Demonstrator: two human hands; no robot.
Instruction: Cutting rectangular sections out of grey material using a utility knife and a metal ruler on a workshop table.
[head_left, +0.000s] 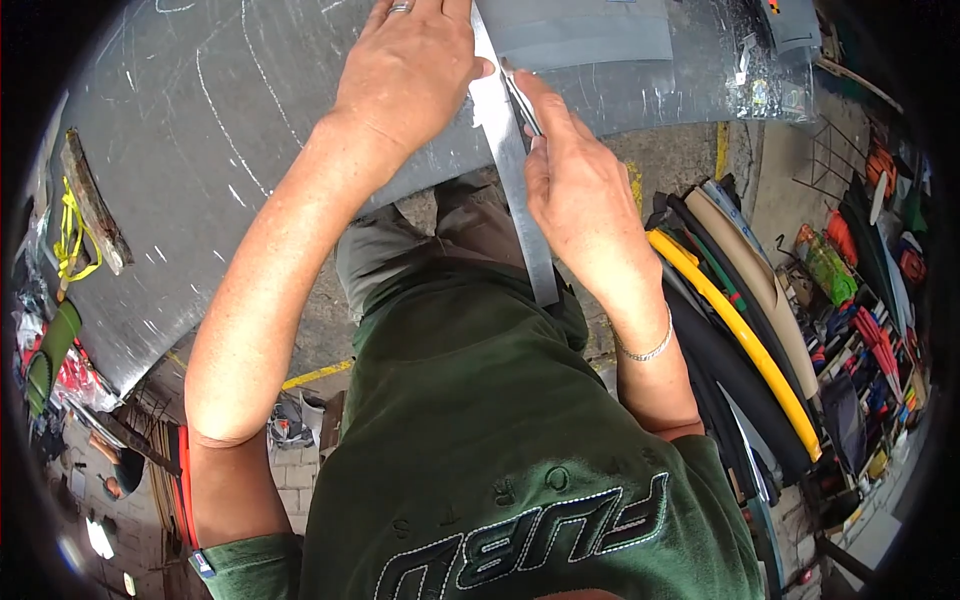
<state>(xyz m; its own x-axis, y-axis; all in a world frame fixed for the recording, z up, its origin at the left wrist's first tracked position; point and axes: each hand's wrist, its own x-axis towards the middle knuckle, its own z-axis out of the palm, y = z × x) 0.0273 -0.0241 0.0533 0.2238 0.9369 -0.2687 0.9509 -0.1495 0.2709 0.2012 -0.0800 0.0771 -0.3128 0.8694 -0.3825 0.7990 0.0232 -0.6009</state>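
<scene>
Nearest the person, both forearms rise from the lower edge over a green shirt and converge at the near edge of a large grey sheet (pixel 230 150) laid across a work surface.

A long steel ruler (pixel 515 160) lies flat on the sheet. Its long axis runs almost straight away from the body, leaning slightly left toward the far end; its near end overhangs the sheet edge above the person's lap.

The left hand (pixel 410 70) lies palm down on the sheet, on the left side of the ruler, fingers spread and pressing, the thumb tip touching the ruler's left edge. It closes around nothing; it pins the ruler by pressure.

The right hand (pixel 575 190) sits just right of the ruler, fingers pinched around a slim marking tool (pixel 522 100). The tool tip touches the ruler's right edge, just beside the left thumb. The right hand is the nearer hand to the body; the left hand reaches farther across the sheet.

White chalk arcs (pixel 235 120) curve across the sheet, left of both hands.

Further right, rolled materials including a yellow tube (pixel 740 335) stand on the floor.
</scene>
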